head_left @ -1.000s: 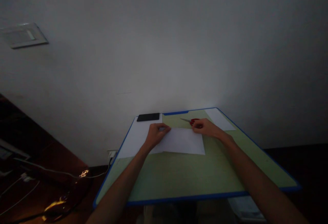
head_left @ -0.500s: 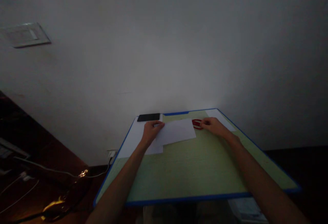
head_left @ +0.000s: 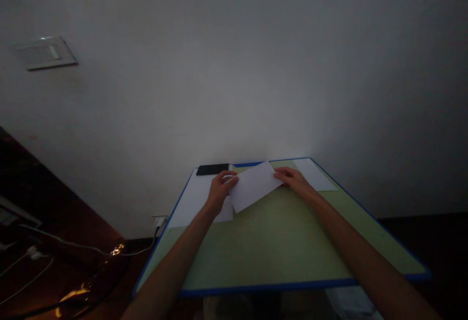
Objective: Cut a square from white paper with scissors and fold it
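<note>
A white sheet of paper is tilted above the green table with a blue rim. My left hand pinches the sheet's left edge. My right hand rests at the sheet's right corner with its fingers bent; what lies under them is hidden. No scissors are visible. Under my left hand a second white sheet lies flat on the table.
A black phone lies at the table's far left corner and another white sheet at the far right. A pale wall stands right behind the table. Cables and a wall socket are on the dark floor at left.
The sheet has moved toward the far edge and turned, its right end rising. The red scissors seen beside my right hand are now out of sight. My right hand shifted left to the sheet.
</note>
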### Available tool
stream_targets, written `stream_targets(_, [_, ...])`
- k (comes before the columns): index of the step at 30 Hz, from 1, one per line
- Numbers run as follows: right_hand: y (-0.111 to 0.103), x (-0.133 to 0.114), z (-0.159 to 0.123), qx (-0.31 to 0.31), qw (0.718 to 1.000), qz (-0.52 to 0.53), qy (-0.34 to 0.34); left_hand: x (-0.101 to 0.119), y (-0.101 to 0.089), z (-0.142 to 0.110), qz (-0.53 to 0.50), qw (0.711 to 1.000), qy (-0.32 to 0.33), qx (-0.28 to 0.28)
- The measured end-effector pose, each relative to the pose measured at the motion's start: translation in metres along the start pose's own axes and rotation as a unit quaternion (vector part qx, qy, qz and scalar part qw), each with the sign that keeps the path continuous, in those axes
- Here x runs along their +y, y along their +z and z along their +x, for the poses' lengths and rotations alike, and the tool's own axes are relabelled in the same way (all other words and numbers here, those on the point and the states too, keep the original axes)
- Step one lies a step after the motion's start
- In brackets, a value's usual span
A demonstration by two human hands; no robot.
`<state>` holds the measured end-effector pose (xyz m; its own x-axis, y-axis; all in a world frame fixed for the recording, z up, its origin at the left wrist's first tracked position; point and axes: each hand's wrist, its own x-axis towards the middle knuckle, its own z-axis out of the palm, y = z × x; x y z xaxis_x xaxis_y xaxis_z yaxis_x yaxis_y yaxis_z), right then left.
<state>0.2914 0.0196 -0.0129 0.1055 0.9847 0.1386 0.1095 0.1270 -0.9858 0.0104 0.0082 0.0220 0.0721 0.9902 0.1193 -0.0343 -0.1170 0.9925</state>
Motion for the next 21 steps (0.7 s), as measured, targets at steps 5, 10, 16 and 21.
stream_targets(5, [0.009, -0.002, -0.003, -0.038, 0.997, 0.067, 0.004, 0.001, 0.000, -0.001, -0.050, 0.998, -0.019, -0.043])
stream_targets(10, [0.015, -0.009, -0.010, -0.034, 0.997, 0.061, 0.033, 0.002, 0.000, 0.000, -0.109, 0.992, -0.024, -0.057])
stream_targets(16, [0.010, -0.017, -0.011, -0.066, 0.982, 0.171, 0.034, 0.006, -0.002, 0.002, -0.100, 0.994, -0.021, -0.044])
stream_targets(21, [0.008, -0.022, -0.010, -0.010, 0.971, 0.236, 0.035, 0.001, 0.000, -0.002, 0.024, 0.994, -0.043, -0.096])
